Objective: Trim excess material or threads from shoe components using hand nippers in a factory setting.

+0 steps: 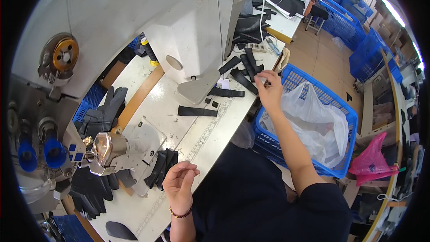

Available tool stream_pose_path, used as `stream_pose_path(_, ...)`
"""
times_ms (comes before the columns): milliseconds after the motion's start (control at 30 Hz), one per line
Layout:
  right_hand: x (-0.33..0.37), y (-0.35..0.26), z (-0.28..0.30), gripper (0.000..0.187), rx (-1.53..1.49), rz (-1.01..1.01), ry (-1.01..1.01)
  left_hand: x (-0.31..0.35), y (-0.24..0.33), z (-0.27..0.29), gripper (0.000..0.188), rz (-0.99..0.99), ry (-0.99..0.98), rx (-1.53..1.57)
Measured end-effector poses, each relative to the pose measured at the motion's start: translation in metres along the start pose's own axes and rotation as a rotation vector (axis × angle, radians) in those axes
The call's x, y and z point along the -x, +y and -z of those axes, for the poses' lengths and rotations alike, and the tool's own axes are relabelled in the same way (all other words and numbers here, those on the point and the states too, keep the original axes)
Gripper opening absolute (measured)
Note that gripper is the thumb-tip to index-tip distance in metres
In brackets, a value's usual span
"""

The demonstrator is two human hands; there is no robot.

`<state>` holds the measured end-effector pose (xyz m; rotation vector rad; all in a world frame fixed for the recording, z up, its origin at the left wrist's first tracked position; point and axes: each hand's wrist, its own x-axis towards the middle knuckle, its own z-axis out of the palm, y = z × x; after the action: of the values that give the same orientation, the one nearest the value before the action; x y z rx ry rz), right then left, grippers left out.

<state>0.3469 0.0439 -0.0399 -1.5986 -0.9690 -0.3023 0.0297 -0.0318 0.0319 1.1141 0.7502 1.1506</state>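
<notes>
My left hand hovers by the table's near edge with its fingers curled in toward the thumb. Whatever lies between those fingertips, if anything, is too small to name. Beside it a bundle of black strips rests against the sewing machine's work plate. Over the table's right edge, my right hand is pinched closed next to several loose black strips; its fingers hide what they may hold. Another black strip lies flat between the two hands, with small black scraps near it.
A large sewing machine fills the left. Black cut pieces are heaped past its head. To my right a blue basket holds a clear plastic bag. A pink bag hangs at the right. More blue baskets stand behind.
</notes>
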Motion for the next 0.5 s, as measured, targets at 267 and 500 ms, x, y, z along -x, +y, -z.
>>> stream_pose_path(267, 0.007, -0.015, 0.012, 0.02, 0.123, -0.045, -0.38, -0.013, -0.002, -0.002, 0.013, 0.002, -0.015, 0.01)
stream_pose_path(500, 0.016, -0.067, 0.035, 0.023, -0.309, -0.023, -0.311, -0.021, -0.001, -0.001, 0.012, 0.028, -0.008, -0.049)
